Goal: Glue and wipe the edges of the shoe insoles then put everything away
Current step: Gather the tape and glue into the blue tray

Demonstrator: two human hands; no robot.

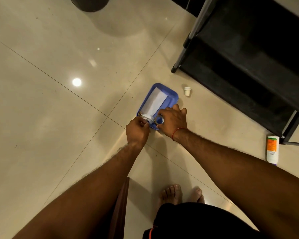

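A blue plastic tray [173,96] lies on the tiled floor. A white folded cloth or paper [156,102] lies lengthwise in it. My left hand [136,133] pinches the near end of that white piece at the tray's near left corner, beside a small metallic object [141,115]. My right hand [173,120] grips a clear tape roll [158,120] at the tray's near edge. No insole is in view.
A white cap [187,91] stands on the floor right of the tray. A white and orange tube [272,149] lies at the right, by the leg of a black shelf rack [248,57]. My bare feet [179,194] are below. A dark round bin [90,3] stands at the top.
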